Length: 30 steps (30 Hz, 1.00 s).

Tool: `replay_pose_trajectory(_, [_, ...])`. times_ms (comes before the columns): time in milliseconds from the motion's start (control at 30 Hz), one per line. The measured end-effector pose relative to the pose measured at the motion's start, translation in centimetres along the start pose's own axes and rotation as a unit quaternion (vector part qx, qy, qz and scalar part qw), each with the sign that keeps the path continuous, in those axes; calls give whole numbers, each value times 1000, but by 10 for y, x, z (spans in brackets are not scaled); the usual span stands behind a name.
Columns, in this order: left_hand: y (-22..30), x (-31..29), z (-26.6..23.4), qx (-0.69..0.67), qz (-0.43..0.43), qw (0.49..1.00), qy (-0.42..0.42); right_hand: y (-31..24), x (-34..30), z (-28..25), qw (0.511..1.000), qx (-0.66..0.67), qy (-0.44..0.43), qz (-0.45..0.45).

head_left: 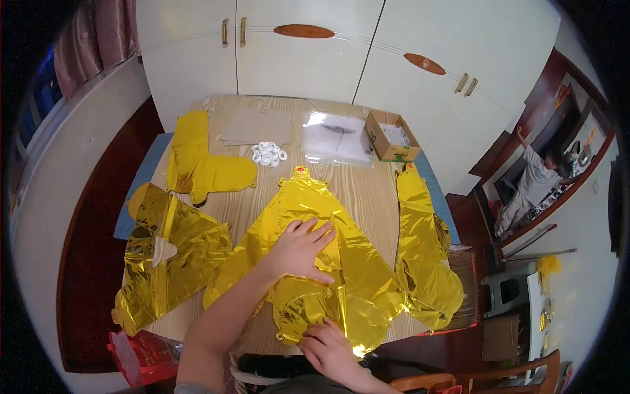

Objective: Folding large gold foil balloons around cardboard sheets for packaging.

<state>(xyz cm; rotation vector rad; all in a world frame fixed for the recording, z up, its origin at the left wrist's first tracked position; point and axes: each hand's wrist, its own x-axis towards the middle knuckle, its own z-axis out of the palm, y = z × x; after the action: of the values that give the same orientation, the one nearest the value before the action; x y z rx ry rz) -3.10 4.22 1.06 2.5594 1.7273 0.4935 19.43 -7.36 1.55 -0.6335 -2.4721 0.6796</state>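
A large flat gold foil balloon (361, 246) lies across the middle of the table, creased and without air, with a small red-marked tab at its far end. My left hand (303, 253) presses on its centre, palm down, fingers spread. At the near edge, my right hand (330, 349) has its fingers bent and close together on the foil's lower rim; its thumb is hard to make out. More flat gold foil balloons lie around: one on the near left (190, 253), a boot-shaped one on the far left (197, 157), and a long one on the right (420, 243).
Toward the back lie a pile of white rings (269, 153), grey-brown cardboard sheets (256, 126), a clear plastic packet (336, 138) and an open cardboard box (392, 136). White cabinets (302, 65) stand behind. A red bag (141, 358) is at lower left; a person (535, 180) is in the right doorway.
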Motion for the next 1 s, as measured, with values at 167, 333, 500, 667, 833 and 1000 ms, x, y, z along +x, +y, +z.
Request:
replay_pose_trajectory(167, [0, 0, 0, 0, 3, 1000, -9, -1, 0, 0, 1000, 19, -8, 17])
replay_pose_trajectory(333, [-1, 0, -2, -1, 7, 1000, -19, -4, 0, 3, 999, 40, -9, 33])
replay_pose_trajectory(500, [0, 1, -3, 10, 5, 999, -32, -1, -3, 0, 999, 38, -24, 21])
replay_pose_trajectory(667, [-1, 0, -1, 10, 1, 999, -42, 0, -5, -1, 998, 48, -46, 18])
replay_pose_trajectory(833, [-1, 1, -1, 14, 5, 999, -49, -3, -2, -2, 997, 65, -42, 26])
replay_pose_trajectory(1000, [-2, 0, -2, 18, -2, 997, -71, 9, 4, -36, 999, 46, -14, -20])
